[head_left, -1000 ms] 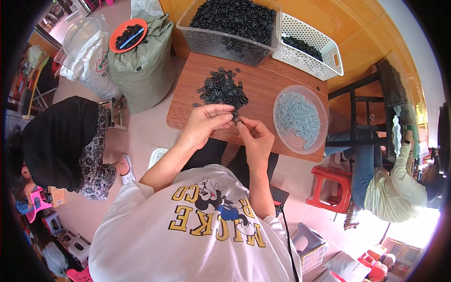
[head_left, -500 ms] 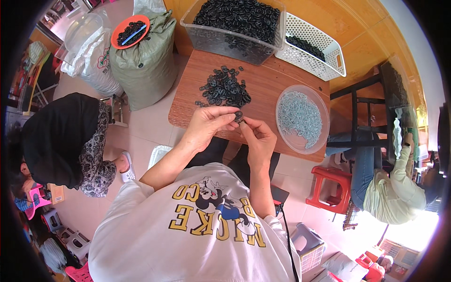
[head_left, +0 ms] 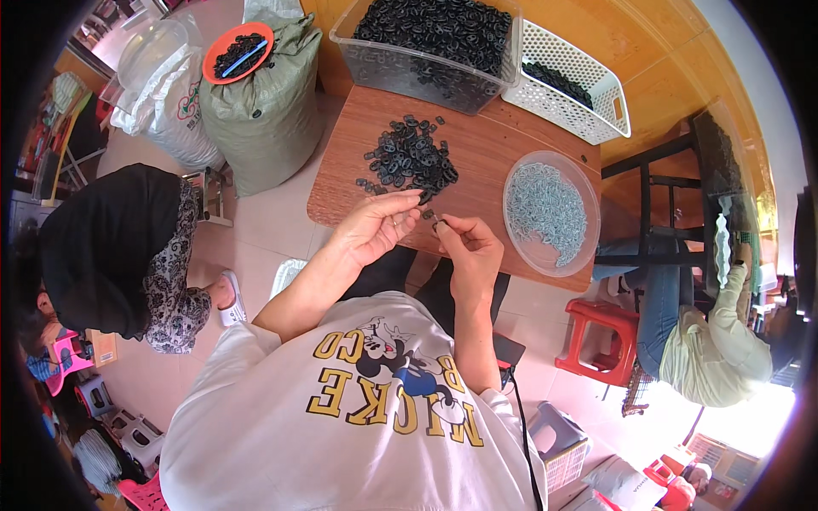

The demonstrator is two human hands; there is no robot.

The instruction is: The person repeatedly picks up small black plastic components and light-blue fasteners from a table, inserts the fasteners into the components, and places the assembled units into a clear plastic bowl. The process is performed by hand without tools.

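Observation:
A pile of small black oval plastic pieces (head_left: 413, 153) lies on the brown wooden table (head_left: 358, 128) before me. My left hand (head_left: 375, 230) is at the pile's near edge, thumb and forefinger pinched on a black plastic piece (head_left: 424, 197). A short way to its right, my right hand (head_left: 473, 251) pinches another small black piece (head_left: 440, 226); a thin shiny bit, perhaps a screw, shows at its tip. One loose black piece (head_left: 429, 215) shows between the hands. Right of them, a round clear tub (head_left: 594, 226) holds many small silvery metal parts.
A clear bin (head_left: 426, 81) full of black pieces and a white perforated basket (head_left: 596, 128) stand at the table's back. Left are a stuffed sack (head_left: 256, 136) topped by an orange plate (head_left: 209, 64), and a person in black (head_left: 102, 255). A red stool (head_left: 588, 370) stands right.
My hands have drawn apart. The left has shifted up slightly to the pile's edge, while the right has stayed nearly in place with its black piece.

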